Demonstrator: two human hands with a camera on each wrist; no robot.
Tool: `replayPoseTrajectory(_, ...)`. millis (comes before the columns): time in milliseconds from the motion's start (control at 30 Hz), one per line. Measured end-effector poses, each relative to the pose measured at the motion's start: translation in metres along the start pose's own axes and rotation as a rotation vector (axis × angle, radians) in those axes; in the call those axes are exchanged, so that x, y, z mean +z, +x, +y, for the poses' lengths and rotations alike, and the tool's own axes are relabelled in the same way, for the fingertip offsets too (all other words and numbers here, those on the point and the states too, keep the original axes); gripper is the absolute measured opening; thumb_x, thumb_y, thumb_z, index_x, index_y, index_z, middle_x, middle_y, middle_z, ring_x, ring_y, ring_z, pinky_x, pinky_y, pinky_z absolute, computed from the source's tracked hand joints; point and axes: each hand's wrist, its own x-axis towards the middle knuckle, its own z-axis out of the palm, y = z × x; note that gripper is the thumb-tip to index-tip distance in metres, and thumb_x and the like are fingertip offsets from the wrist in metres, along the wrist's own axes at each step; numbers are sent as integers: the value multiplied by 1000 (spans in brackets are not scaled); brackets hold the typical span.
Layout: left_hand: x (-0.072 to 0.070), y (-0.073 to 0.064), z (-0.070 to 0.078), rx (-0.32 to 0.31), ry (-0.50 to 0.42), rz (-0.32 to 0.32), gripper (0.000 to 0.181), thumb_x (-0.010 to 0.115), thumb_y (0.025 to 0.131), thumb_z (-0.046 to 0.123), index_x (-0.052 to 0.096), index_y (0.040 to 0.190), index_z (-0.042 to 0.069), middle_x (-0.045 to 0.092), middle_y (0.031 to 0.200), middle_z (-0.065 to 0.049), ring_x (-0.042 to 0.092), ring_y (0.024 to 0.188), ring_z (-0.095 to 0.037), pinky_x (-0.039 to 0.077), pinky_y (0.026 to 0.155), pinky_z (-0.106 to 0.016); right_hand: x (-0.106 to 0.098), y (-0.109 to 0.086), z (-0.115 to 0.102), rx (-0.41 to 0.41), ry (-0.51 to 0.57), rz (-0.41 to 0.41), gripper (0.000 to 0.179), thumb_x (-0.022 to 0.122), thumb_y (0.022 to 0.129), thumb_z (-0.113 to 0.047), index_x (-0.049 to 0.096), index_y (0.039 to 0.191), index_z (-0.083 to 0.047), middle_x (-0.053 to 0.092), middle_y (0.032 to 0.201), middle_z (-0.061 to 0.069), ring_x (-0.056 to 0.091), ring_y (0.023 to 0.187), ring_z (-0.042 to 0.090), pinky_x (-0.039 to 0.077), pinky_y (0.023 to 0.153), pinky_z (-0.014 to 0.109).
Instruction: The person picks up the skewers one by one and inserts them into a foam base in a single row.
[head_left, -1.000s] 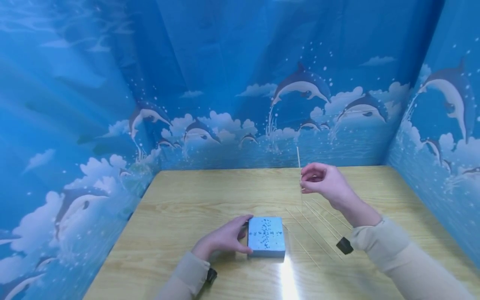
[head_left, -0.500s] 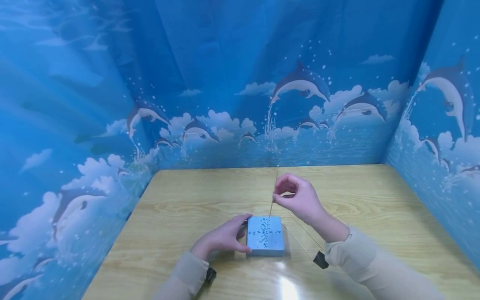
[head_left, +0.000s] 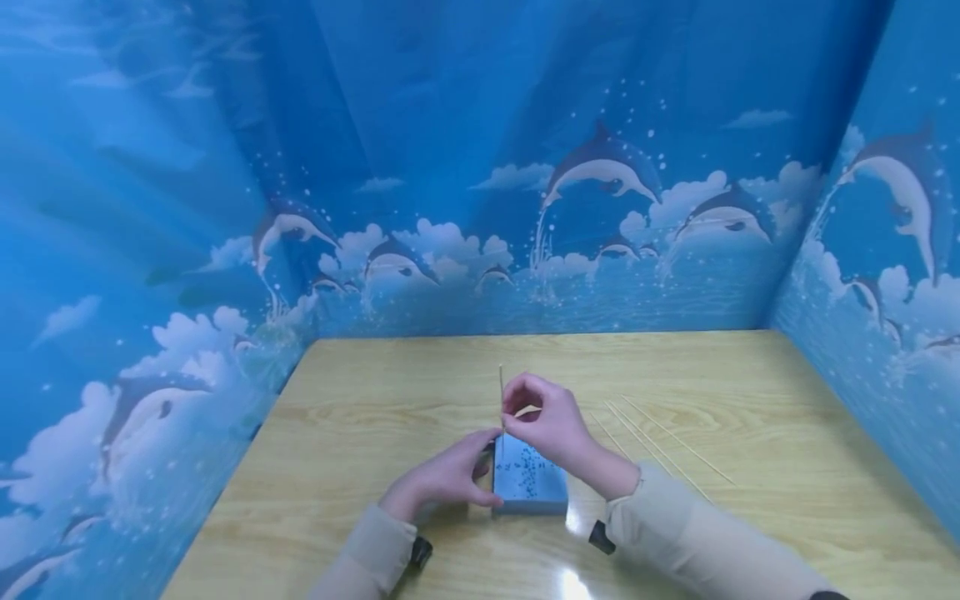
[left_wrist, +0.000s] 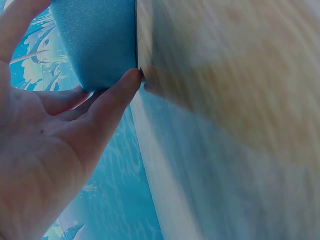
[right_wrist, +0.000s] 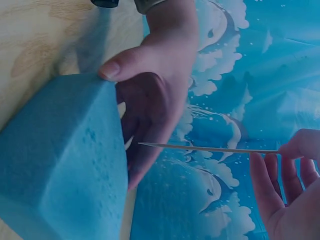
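Note:
A square blue foam block (head_left: 513, 487), its top dotted with many small holes, sits on the wooden table. My left hand (head_left: 446, 477) grips the block's left side, thumb at the front edge and fingers at the back. In the left wrist view the thumb presses low on the foam block (left_wrist: 100, 45), near the tabletop. My right hand (head_left: 551, 423) pinches a thin wooden skewer (head_left: 502, 385) upright over the block's back left corner. Its pointed end faces the holed top, with a gap between, as the skewer (right_wrist: 210, 149) shows in the right wrist view.
Several loose skewers (head_left: 678, 439) lie slanted on the table (head_left: 390, 392) to the right of the block, partly behind the right forearm. A blue dolphin-print backdrop (head_left: 450, 167) encloses the table's back and sides.
My right hand has carried the skewer left and down, from above the loose skewers, past the block's back edge, to its back left corner. The left hand and block stay put.

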Motion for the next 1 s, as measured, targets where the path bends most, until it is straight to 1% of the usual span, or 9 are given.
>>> replayPoseTrajectory(200, -2, 2, -1, 31, -59, -22, 106, 86, 73, 27, 22, 157, 22, 28, 162, -3, 33, 147, -23, 47, 109, -29, 6, 1, 4, -5, -17, -2, 17, 70, 78, 6, 65, 91, -5, 68, 83, 7, 67, 82, 17, 62, 70, 23)
replayPoseTrajectory(300, -2, 2, -1, 43, -54, -19, 106, 86, 73, 26, 22, 157, 21, 29, 162, -4, 33, 147, -25, 48, 108, -29, 7, 2, 4, -4, -17, -4, 18, 69, 78, 7, 65, 91, -5, 68, 83, 9, 67, 82, 17, 62, 71, 23)
replayPoseTrajectory(400, -2, 1, -2, 55, -45, -19, 106, 86, 74, 25, 22, 158, 17, 30, 161, -7, 34, 146, -26, 48, 109, -30, 8, 2, 6, 4, -15, -9, 19, 69, 78, 7, 65, 91, -5, 68, 84, 10, 66, 82, 15, 62, 71, 23)
replayPoseTrajectory(500, -2, 1, -2, 59, -40, -22, 106, 86, 74, 26, 22, 158, 17, 30, 161, -7, 34, 146, -26, 47, 110, -31, 9, 1, 7, 7, -17, -11, 18, 68, 78, 7, 65, 91, -5, 68, 85, 11, 66, 81, 14, 62, 71, 23)
replayPoseTrajectory(633, -3, 1, 0, 62, -43, -28, 106, 86, 73, 25, 21, 158, 20, 30, 161, -4, 33, 147, -23, 45, 112, -32, 10, 1, 6, -2, -21, -6, 19, 68, 77, 7, 65, 92, -4, 69, 84, 9, 67, 81, 16, 63, 71, 25)
replayPoseTrajectory(767, -2, 1, -1, 66, -63, -31, 106, 86, 73, 23, 22, 157, 25, 30, 161, -2, 32, 147, -23, 46, 110, -32, 12, 0, 5, -24, -37, -15, 20, 69, 77, 7, 66, 93, -4, 68, 85, 7, 68, 83, 19, 63, 71, 25)
replayPoseTrajectory(900, -1, 1, -2, 85, -87, -34, 100, 85, 74, 21, 27, 154, 22, 32, 160, -4, 34, 146, -25, 48, 109, -31, 16, -2, 8, -44, -62, -39, 20, 68, 76, 8, 65, 92, -5, 67, 84, 6, 68, 82, 20, 62, 70, 22)
replayPoseTrajectory(1000, -1, 2, -3, 98, -91, -36, 94, 84, 75, 21, 31, 152, 19, 34, 158, -6, 36, 145, -27, 48, 109, -32, 19, -3, 14, -46, -82, -43, 20, 67, 75, 9, 64, 90, -5, 66, 83, 5, 67, 80, 14, 61, 69, 21)
